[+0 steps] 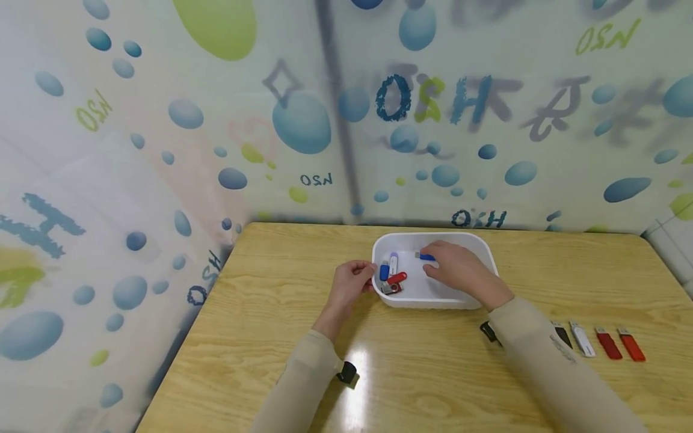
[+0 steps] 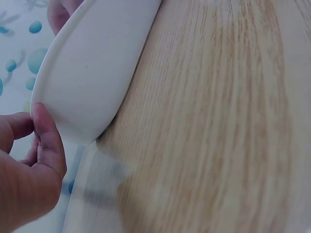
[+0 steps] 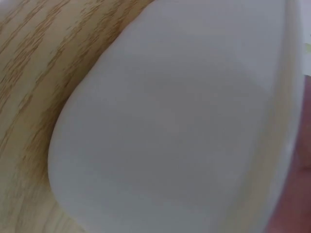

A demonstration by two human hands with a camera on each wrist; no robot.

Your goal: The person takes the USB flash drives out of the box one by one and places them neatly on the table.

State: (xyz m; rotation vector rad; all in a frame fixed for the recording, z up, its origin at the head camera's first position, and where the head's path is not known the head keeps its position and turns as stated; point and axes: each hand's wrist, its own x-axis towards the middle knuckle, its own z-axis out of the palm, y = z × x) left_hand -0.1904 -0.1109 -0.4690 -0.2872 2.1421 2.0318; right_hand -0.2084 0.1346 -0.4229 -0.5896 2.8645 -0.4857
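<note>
A white plastic basin (image 1: pixel 433 302) stands on the table, with several USB sticks inside. My left hand (image 1: pixel 349 281) pinches its left rim between thumb and fingers; the left wrist view shows the same hand (image 2: pixel 36 160) at the rim. Reaching in over the right side, my right hand (image 1: pixel 457 264) holds a blue USB stick (image 1: pixel 426 257) at the fingertips, its metal plug pointing left. At the basin's left end lie another blue USB stick (image 1: pixel 384 272), a white and purple one (image 1: pixel 393 263), a red one (image 1: pixel 397 278) and a dark red one with a metal swivel cover (image 1: pixel 391 288).
On the wooden table (image 1: pixel 260 337), right of the basin, a row of USB sticks includes a black one (image 1: pixel 563 335), a silver-white one (image 1: pixel 582 340), a dark red one (image 1: pixel 609 344) and a red one (image 1: pixel 631 346). A patterned curtain (image 1: pixel 303 198) hangs behind the table.
</note>
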